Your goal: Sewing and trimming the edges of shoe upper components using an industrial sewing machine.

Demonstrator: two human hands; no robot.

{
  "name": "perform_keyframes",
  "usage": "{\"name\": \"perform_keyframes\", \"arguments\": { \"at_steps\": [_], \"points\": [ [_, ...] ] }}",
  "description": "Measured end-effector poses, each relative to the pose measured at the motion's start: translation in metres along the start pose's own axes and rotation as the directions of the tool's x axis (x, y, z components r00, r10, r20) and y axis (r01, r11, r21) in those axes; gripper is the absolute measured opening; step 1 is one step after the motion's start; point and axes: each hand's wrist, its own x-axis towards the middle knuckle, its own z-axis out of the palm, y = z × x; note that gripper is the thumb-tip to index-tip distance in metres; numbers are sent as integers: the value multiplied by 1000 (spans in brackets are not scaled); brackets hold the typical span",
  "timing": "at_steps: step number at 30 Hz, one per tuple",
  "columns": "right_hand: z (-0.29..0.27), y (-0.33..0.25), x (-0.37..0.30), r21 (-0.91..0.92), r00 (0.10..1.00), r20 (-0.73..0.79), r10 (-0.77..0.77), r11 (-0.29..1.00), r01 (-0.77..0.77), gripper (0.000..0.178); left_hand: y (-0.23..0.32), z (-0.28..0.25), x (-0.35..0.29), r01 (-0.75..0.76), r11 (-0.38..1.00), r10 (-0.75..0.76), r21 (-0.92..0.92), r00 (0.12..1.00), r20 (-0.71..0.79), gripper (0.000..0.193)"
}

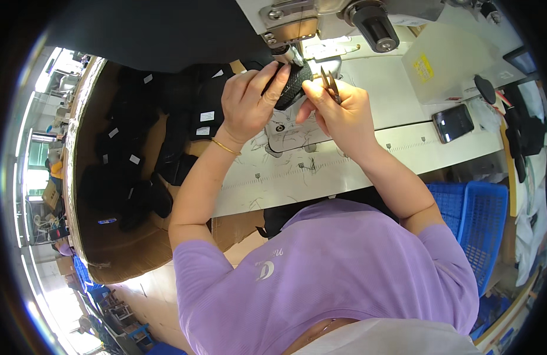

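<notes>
At the sewing machine's presser foot [292, 55], my left hand [248, 102] grips the left edge of a small black textured fabric piece [293, 89] between thumb and fingers. My right hand [343, 113] is closed round dark thread snips [331, 83], whose two points stick upward, a little apart. The right thumb and forefinger are at the right side of the fabric piece; whether they touch it is hard to make out. Part of the piece lies hidden under the foot and behind my left fingers.
A large brown box [96, 254] on the left holds black pieces with white labels. Loose thread ends lie on the white machine table [356, 157]. A black phone [453, 123] rests at the table's right. Blue plastic baskets [485, 231] stand below right.
</notes>
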Motion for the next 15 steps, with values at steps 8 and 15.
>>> {"name": "perform_keyframes", "arguments": {
  "at_steps": [8, 15],
  "points": [
    [0, 2, 1, 66, 999, -8, -42, 997, 42, 29, 17, -28, 22, 27, 999, -29, 24, 998, 58, 37],
    [-3, -1, 1, 197, 998, 22, 52, 979, -55, 28, 41, -37, 51, 64, 989, -83, 136, 986, 141, 30]
  ]
}}
